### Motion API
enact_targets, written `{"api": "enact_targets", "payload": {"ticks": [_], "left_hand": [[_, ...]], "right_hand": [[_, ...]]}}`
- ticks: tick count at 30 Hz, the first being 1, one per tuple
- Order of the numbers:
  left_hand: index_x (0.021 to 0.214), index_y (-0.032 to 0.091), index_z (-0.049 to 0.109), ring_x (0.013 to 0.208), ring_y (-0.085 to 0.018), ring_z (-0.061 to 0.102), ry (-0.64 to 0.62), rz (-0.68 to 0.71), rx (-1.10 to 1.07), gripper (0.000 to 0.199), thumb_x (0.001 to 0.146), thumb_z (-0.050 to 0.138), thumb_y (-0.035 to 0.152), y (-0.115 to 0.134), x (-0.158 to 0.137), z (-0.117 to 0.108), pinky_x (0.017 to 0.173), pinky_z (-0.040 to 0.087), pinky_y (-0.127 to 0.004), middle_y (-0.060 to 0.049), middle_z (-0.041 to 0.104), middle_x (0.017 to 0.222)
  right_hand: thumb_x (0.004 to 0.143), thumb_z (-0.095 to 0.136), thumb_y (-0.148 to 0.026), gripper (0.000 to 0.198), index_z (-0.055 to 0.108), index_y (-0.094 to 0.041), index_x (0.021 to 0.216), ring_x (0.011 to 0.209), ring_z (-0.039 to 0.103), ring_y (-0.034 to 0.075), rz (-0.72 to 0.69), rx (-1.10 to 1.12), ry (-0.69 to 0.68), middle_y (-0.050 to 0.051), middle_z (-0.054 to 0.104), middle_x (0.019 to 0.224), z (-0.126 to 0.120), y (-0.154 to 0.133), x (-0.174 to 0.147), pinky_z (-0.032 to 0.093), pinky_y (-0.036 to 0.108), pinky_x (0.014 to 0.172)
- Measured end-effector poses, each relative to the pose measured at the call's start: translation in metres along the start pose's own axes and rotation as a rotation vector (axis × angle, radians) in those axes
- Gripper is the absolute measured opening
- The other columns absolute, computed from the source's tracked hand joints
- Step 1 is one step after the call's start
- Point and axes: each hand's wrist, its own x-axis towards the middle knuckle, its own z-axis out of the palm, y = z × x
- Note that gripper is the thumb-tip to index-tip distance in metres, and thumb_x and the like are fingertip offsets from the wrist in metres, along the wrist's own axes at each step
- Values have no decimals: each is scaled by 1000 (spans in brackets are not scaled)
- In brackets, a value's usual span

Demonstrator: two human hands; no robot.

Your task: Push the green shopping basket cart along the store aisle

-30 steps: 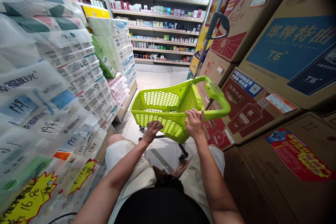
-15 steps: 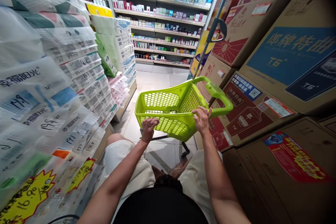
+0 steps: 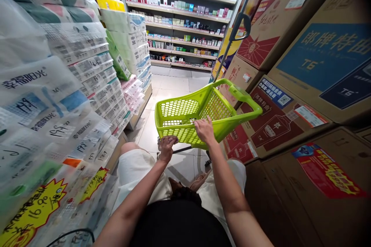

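Note:
A lime-green shopping cart (image 3: 185,107) with a perforated basket stands in front of my knees, turned so its handle (image 3: 255,112) points right. My right hand (image 3: 205,129) is at the near rim of the basket, thumb raised and fingers apart. Below that rim, to the left, my left hand (image 3: 167,148) is closed, its fingers curled in front of the basket's lower side. Whatever those fingers hold, if anything, cannot be made out. The visible part of the basket holds no goods.
Stacked tissue packs (image 3: 95,71) line the left side, with yellow price signs (image 3: 34,210) low down. Liquor cartons (image 3: 327,61) are piled on the right. A dark pole with a loop handle (image 3: 242,27) leans beside them. Stocked shelves (image 3: 185,25) close the aisle ahead.
My right hand has moved left along the basket's near rim. My left hand has dropped slightly lower against the basket. The cart appears slightly further right in view.

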Motion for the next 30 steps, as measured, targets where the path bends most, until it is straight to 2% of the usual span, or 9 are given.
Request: {"api": "enact_targets", "payload": {"ticks": [5,8,13,17,20,22,25,27,30], "left_hand": [[107,23,76,116,-30,49,246,-160,-12,37,86,51,4,3,23,-23,106,41,-50,-15,55,114],[112,22,73,119,-31,48,298,-228,-30,38,87,52,4,12,40,-38,108,42,-49,-16,52,119],[120,22,70,115,-30,50,198,-275,-15,43,88,49,4,39,51,-49,103,46,-47,-16,51,120],[121,25,72,113,-32,50,-56,-275,114,48,85,49,1,74,72,-52,95,47,-47,-15,54,123],[122,27,72,112,-32,50,-208,-246,159,53,83,48,-1,84,79,-56,92,47,-45,-15,55,123],[117,27,74,113,-32,49,-196,-276,172,49,84,49,1,74,78,-62,90,46,-45,-15,54,124],[106,23,76,106,-33,48,-33,-375,160,38,85,51,4,53,74,-63,87,46,-47,-16,53,118],[102,22,77,100,-31,48,19,-298,83,36,84,52,4,49,72,-55,86,45,-46,-15,53,112],[102,24,77,95,-29,48,-18,-119,-15,36,85,52,5,54,72,-41,84,46,-44,-13,54,107]], "right_hand": [[104,29,-27,40,69,-26,102,106,61,22,40,92,50,4,73,103,23,-11,-9,12,49,130],[104,27,-26,42,68,-25,95,104,62,21,56,129,57,3,73,98,23,-8,-9,8,50,131],[104,27,-25,41,68,-26,96,109,61,21,46,177,77,3,73,100,25,-7,-10,4,50,132],[103,27,-24,42,68,-26,96,108,62,21,38,192,95,3,73,100,29,-5,-12,4,49,132],[104,26,-25,43,68,-26,99,110,61,21,42,191,114,3,73,102,30,-1,-15,5,48,132],[104,25,-25,43,68,-26,99,111,60,21,48,195,116,3,73,102,31,3,-16,4,47,132],[103,26,-25,42,68,-27,99,112,59,20,51,205,102,1,73,101,34,8,-17,3,48,132],[102,28,-26,40,68,-27,95,112,59,21,73,195,105,1,72,98,36,10,-17,2,51,132],[101,31,-27,37,66,-27,91,112,58,22,104,172,117,1,72,96,37,11,-18,1,53,131]]}}
